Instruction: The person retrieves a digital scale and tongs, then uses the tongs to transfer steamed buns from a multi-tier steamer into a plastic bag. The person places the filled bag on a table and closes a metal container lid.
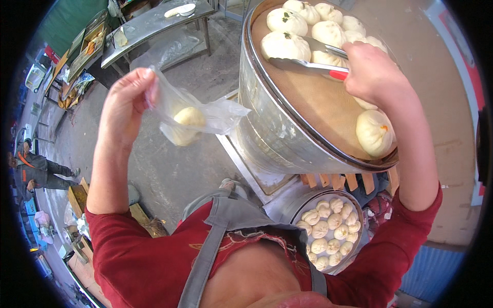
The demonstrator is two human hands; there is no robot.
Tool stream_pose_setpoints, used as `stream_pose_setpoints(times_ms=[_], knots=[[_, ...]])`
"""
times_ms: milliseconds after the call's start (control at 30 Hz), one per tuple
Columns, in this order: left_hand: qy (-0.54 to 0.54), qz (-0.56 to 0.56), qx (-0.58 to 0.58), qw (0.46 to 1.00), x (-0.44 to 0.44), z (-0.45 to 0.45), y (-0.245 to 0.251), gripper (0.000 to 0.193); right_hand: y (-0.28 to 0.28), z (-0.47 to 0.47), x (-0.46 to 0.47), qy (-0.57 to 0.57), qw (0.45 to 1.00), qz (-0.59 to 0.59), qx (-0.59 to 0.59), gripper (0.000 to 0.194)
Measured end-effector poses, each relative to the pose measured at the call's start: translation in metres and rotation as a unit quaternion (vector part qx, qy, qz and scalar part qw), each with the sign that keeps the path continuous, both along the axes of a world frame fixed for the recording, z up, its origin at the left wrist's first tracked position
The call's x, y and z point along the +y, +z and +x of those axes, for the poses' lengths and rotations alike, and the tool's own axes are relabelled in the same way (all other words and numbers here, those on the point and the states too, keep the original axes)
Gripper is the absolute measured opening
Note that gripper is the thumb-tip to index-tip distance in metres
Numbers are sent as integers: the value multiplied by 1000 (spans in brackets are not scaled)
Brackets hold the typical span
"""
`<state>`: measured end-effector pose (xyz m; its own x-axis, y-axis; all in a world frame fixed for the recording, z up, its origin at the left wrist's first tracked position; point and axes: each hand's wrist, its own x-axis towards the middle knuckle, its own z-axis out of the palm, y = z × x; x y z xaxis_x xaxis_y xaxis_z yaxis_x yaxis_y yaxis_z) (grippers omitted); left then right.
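Note:
My left hand (129,94) grips the edge of a clear plastic bag (223,113), raised in the air left of the steamer. Inside the bag rests a steamed bun (189,125). My right hand (371,71) is closed around metal tongs (308,66) with a red grip part. The tongs' jaws are at a large white bun (285,47) with a green fleck on top, near the far left of the steamer (308,111). Whether they pinch it, I cannot tell. A yellowish bun (373,133) sits under my right forearm, at the near right rim.
Below the big steamer, a second round steamer tray (294,217) holds several small pleated buns (319,229). A metal table (154,27) with a white scoop (180,10) stands at the far left. Another person (32,169) is at the left edge. Cardboard (450,154) lines the right.

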<state>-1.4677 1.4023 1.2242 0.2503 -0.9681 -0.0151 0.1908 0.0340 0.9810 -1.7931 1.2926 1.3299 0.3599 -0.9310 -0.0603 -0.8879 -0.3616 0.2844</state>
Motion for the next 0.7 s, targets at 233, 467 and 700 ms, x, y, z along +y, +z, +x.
stream_pose_setpoints(times_ms=[233,467,700], knots=[[-55,54,83,994,-5,-8,-32,14,8,-27,51,47,996,-14,-71,45],[-73,61,59,994,-7,-22,-23,15,-27,-23,30,89,990,-61,-91,36],[-100,89,87,987,5,-33,-21,12,-34,-37,24,60,981,-14,-186,39]])
